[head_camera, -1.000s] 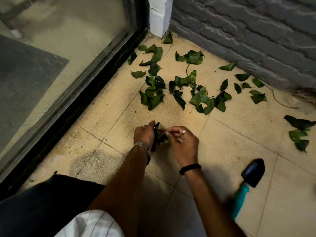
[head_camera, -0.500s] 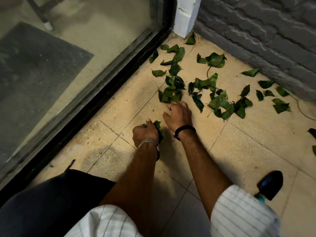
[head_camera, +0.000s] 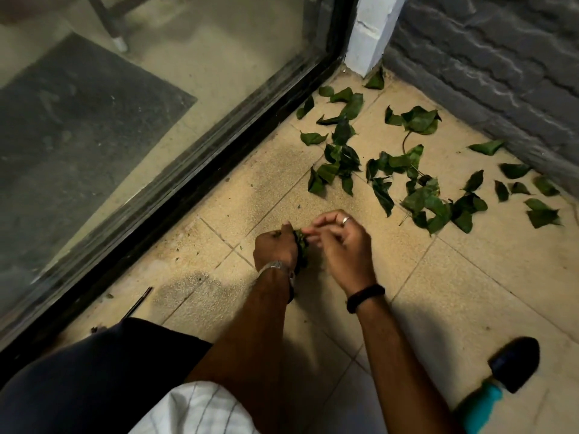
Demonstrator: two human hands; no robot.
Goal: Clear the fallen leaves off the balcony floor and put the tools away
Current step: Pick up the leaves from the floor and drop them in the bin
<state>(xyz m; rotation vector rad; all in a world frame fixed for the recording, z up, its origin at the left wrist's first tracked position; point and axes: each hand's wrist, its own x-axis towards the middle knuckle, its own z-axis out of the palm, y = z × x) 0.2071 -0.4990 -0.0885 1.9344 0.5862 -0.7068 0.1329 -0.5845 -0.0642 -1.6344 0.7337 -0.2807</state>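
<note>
The balcony floor [head_camera: 470,292] is being seen as pale speckled tile crossed by grout lines; across its far half, near the grey brick wall [head_camera: 501,73], fallen leaves [head_camera: 419,195] are lying scattered, dark green, glossy and curled, some overlapping in loose clusters; a trowel [head_camera: 501,380] with a black blade and teal handle is lying at the lower right; a small bunch of leaves [head_camera: 301,245] is being gripped in the curled left hand [head_camera: 275,250]; it is being touched by the bent fingers of the right hand [head_camera: 341,245], though whether they are pinching a leaf cannot be told.
</note>
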